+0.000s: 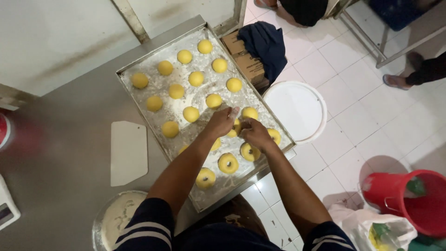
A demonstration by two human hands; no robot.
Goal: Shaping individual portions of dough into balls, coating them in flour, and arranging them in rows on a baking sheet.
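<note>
From the head camera we see a white scraper point(128, 152) left of the floured tray point(153, 93), a flour bowl point(116, 218) near us, and a white lid point(297, 109) and red bucket point(409, 200) on the tiled floor to the right. The tray sits on a steel table point(65, 139). Our left hand point(222, 122) and right hand point(254, 134) pinch one yellow dough ball point(236, 128) between them, in the tray's near right part.
</note>
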